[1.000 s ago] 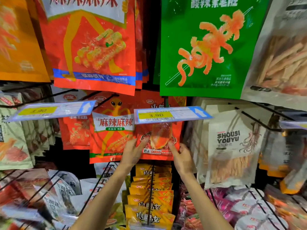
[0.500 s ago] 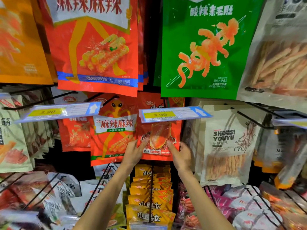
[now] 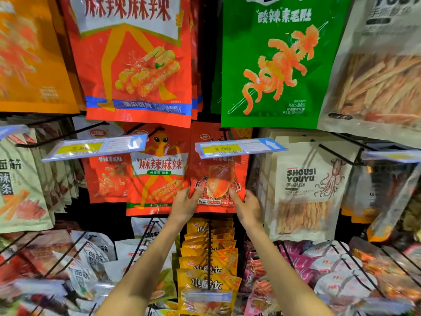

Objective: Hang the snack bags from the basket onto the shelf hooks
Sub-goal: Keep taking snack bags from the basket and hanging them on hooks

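A red snack bag (image 3: 219, 172) with a clear window hangs in the middle row of the shelf, under a price tag (image 3: 239, 148) reading 3.90. My left hand (image 3: 185, 201) grips its lower left corner, thumb on the front. My right hand (image 3: 247, 207) grips its lower right corner the same way. The black hook (image 3: 224, 130) above the bag is mostly hidden by the tag and the green bag. The basket is out of view.
A red bag with an alien figure (image 3: 159, 174) hangs just left, a white squid bag (image 3: 312, 188) just right. Large red (image 3: 136, 60) and green (image 3: 278, 62) bags hang above. Yellow bags (image 3: 208, 254) on a hook sit below between my forearms.
Both hands stay on the red bag's lower corners. The view has tilted slightly, so the shelf sits a little lower in the frame.
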Available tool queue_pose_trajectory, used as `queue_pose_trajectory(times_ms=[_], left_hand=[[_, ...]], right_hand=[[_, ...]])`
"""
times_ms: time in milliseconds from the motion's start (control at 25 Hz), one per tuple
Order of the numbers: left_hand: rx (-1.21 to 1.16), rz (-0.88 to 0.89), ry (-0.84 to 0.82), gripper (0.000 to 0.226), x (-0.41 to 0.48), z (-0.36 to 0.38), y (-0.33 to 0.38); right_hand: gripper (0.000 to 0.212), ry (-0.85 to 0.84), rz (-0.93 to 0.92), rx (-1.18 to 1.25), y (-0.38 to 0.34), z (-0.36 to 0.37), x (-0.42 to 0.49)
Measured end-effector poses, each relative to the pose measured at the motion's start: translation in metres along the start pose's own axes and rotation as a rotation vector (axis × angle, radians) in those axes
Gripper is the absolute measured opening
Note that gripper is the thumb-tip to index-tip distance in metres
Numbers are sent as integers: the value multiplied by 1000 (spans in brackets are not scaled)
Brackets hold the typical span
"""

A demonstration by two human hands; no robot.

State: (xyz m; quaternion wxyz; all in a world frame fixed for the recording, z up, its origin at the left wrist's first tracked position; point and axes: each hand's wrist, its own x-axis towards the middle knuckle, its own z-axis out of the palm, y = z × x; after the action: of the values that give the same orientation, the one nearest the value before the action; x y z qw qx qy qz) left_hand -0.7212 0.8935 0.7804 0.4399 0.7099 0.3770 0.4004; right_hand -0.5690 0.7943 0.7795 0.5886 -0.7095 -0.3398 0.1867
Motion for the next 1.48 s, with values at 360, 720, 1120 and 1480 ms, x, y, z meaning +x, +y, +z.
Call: queue_pose_trajectory(times_ms=[360,720,1120,1480], left_hand=[[651,-47,56,28,-43,-25,-1],[1302,85,-17,48,-113,-23,37],[1405,86,-56,47,-190,17,91],[1297,290,-56,44,-209,75,149]], right_hand=[[48,-232,-118,-688,-1,-28,-20],[38,-232,-476,-1176,-25,-71,-82],[48,-309,-402,-1236,-32,-157,-141],[44,-241,-404,-1227,-48,-244,-161]])
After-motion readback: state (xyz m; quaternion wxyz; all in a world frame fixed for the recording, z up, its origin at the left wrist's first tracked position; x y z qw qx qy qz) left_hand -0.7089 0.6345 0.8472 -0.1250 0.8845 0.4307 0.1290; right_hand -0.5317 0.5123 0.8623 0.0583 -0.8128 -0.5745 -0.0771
